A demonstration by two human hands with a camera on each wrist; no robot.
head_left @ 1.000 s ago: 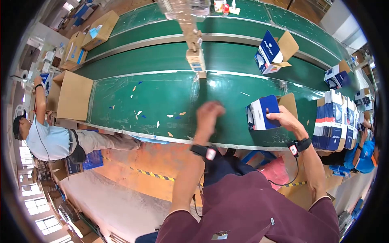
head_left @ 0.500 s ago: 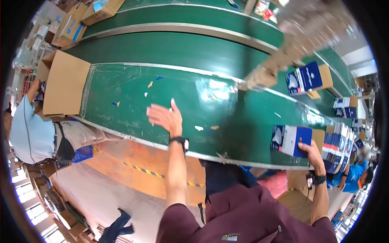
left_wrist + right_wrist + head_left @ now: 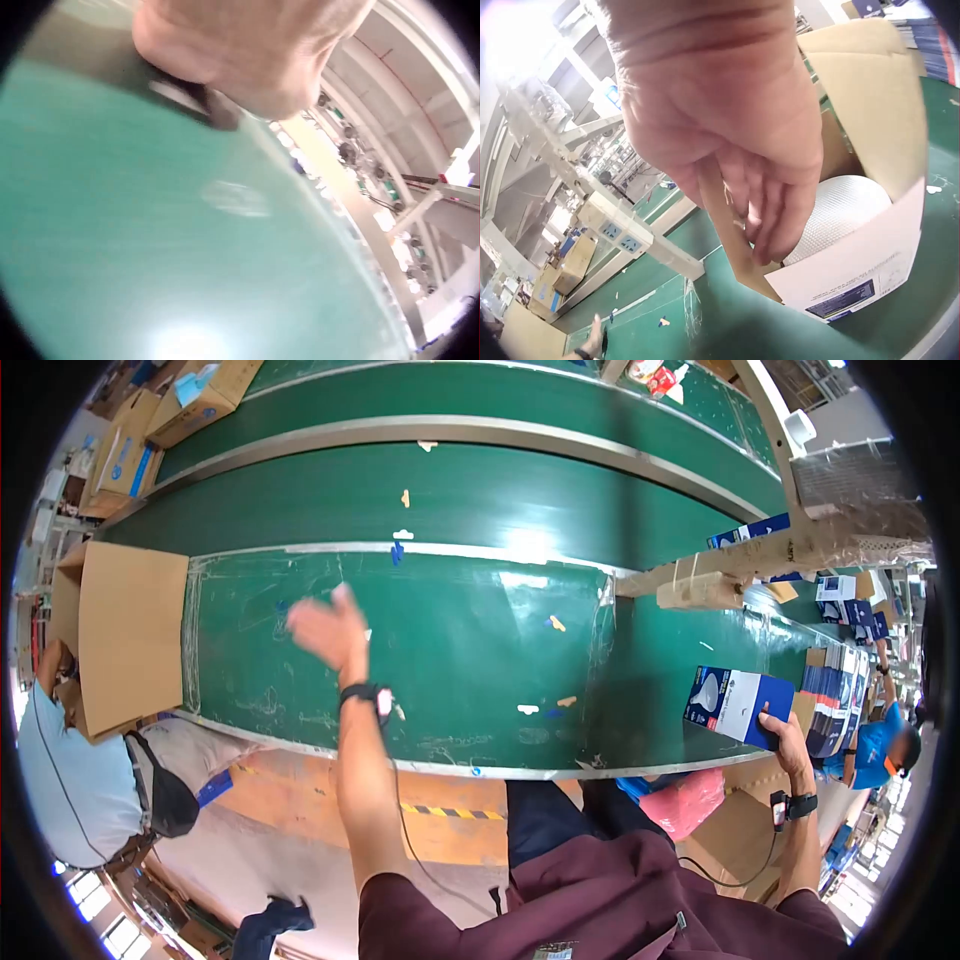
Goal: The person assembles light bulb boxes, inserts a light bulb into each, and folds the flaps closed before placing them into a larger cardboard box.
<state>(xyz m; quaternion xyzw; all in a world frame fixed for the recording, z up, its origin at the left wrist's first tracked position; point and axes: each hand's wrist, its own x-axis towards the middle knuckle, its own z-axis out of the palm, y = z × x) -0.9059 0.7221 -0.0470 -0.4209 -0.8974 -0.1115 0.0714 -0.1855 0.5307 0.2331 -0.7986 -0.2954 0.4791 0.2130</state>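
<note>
My left hand (image 3: 332,632), blurred, is over the green table (image 3: 450,630) with its fingers straight and nothing in it. Small scraps (image 3: 398,552) of blue, tan and white lie beyond it. The left wrist view shows the heel of that hand close over the green surface (image 3: 135,225). At the right, my right hand (image 3: 787,738) grips a blue and white printed carton (image 3: 738,705) by its wall, thumb outside and fingers inside. The carton's flap (image 3: 870,97) stands open. Within it, beside my fingertips, sits a round, white, textured thing (image 3: 840,214).
A stack of flat printed cartons (image 3: 838,695) stands right of my right hand. A post with a socket box (image 3: 619,232) rises at the rear. At the left stand a large cardboard box (image 3: 135,635) and a person in light blue (image 3: 75,770). Another person in blue (image 3: 872,750) is far right.
My left hand has swept left across the table with fingers spread. Some scraps now lie farther back, on the belt beyond. The head view has turned left; my right hand keeps holding the carton.
</note>
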